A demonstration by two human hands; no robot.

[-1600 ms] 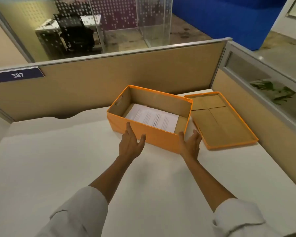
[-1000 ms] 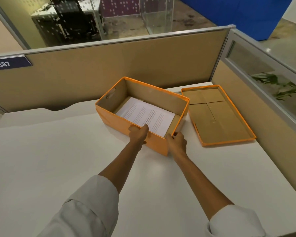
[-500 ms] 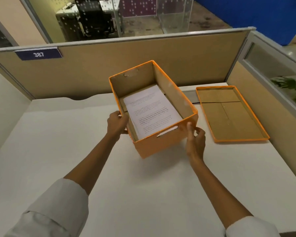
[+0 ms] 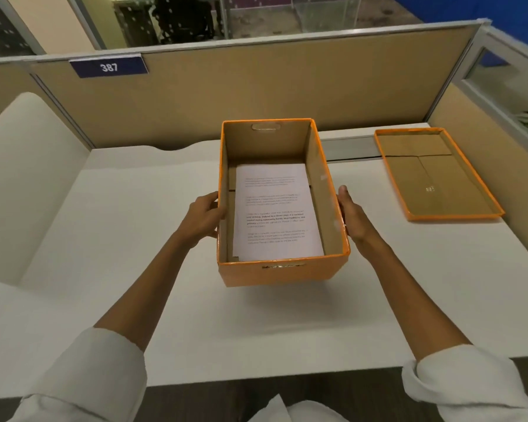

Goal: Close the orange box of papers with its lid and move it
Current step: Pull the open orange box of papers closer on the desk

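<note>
Nearest me, rolled white sleeves [image 4: 98, 367] frame the white desk [image 4: 171, 300]. My left hand [image 4: 203, 217] presses against the left wall of the open orange box [image 4: 282, 272], fingers curled onto it; my right hand [image 4: 352, 216] lies flat on the right wall, thumb up at the rim. I think the box is raised slightly off the desk, though its underside is hidden. A printed sheet of papers [image 4: 275, 211] lies inside. Further right, well apart, the lid [image 4: 433, 178] rests upside down on the desk. Behind stands a tan partition [image 4: 287, 83] with the sign 387 [image 4: 109, 67].
</note>
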